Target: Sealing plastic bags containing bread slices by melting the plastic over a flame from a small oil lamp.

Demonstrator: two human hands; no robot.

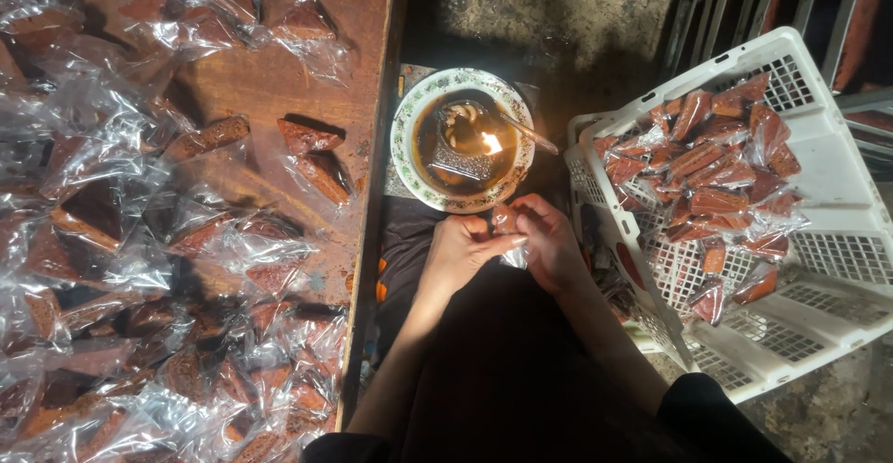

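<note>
Both hands, left hand point(458, 251) and right hand point(549, 240), pinch a clear plastic packet point(509, 231) beside a lit oil dish point(462, 139), between a wooden table point(279, 82) of wrapped pieces point(307, 156) and a white crate point(837, 203)

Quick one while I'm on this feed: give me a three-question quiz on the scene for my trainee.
1. True or false: both hands, left hand and right hand, pinch the same clear plastic packet.
2. Where does the small flame burn? A) on the wooden table B) in the patterned bowl C) in the white crate
3. Fill in: the white plastic crate of wrapped brown pieces sits on the person's ____ side.

Key: 1 true; 2 B; 3 right.
</note>
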